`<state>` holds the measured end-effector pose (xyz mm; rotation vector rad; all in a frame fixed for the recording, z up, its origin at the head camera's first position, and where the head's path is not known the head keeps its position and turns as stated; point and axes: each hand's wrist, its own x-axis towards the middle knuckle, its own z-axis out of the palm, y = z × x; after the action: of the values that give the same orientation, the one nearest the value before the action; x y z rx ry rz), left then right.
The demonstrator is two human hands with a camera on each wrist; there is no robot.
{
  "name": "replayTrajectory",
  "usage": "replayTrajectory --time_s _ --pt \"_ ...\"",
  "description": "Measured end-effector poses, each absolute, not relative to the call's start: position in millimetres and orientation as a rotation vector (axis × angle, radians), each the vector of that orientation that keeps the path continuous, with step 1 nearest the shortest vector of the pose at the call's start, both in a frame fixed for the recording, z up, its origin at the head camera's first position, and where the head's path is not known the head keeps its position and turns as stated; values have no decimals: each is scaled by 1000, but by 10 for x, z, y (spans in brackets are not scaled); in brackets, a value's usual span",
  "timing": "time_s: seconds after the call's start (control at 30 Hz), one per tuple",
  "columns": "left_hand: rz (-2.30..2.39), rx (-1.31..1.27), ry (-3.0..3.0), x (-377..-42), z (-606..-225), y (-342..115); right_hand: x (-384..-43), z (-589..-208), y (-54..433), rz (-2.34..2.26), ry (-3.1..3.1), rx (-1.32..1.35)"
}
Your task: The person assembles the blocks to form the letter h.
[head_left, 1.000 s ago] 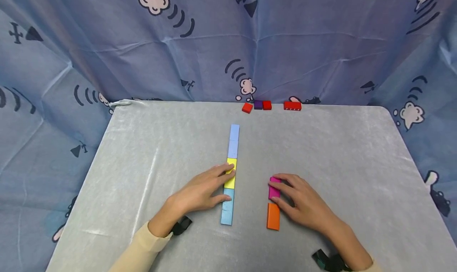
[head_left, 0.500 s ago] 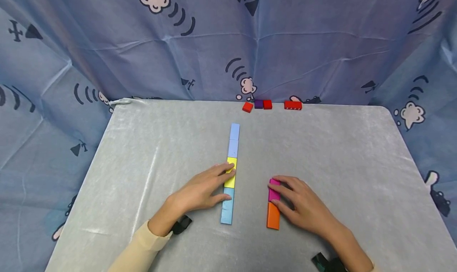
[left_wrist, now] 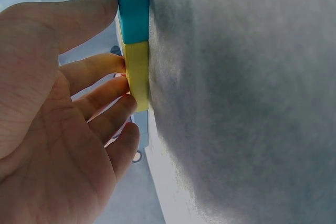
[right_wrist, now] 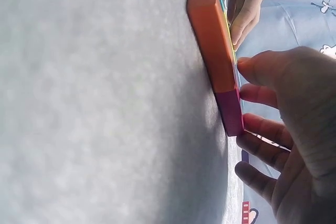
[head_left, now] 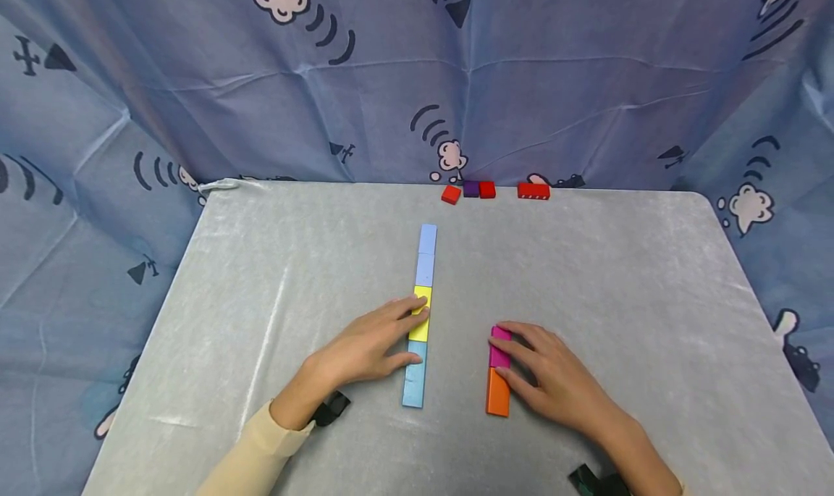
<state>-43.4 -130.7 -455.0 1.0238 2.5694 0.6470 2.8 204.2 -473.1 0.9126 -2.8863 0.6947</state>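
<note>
A straight row of flat blocks lies left of centre in the head view, with periwinkle blocks (head_left: 426,253), a yellow section (head_left: 420,331) and a light-blue section (head_left: 413,391). My left hand (head_left: 365,347) rests along it, fingertips on the yellow and thumb on the light blue, fingers loosely extended. To the right, a magenta block (head_left: 500,358) stands end to end with an orange block (head_left: 498,400). My right hand (head_left: 554,376) touches these, fingers on the magenta (right_wrist: 231,113) and thumb on the orange (right_wrist: 212,38) near the joint. Neither hand curls round a block.
Along the far table edge sit a tilted red block (head_left: 451,195), a purple block (head_left: 471,189) beside a red one (head_left: 487,190), and a longer red block (head_left: 533,191). Behind the grey table (head_left: 313,250) hangs a blue patterned curtain (head_left: 365,119).
My right hand has slid the magenta block slightly nearer me, closing the gap to the orange block. The left hand and its row have stayed in place.
</note>
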Motion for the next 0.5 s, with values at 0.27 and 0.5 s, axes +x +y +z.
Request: replayTrajectory --time_s 0.27,0.5 --pt "634 1020 2569 -438 -4551 -1311 66 -4723 2035 666 -2851 947" --pt "635 1017 2567 -437 -4541 -1312 147 -4710 2036 627 -2817 1000"
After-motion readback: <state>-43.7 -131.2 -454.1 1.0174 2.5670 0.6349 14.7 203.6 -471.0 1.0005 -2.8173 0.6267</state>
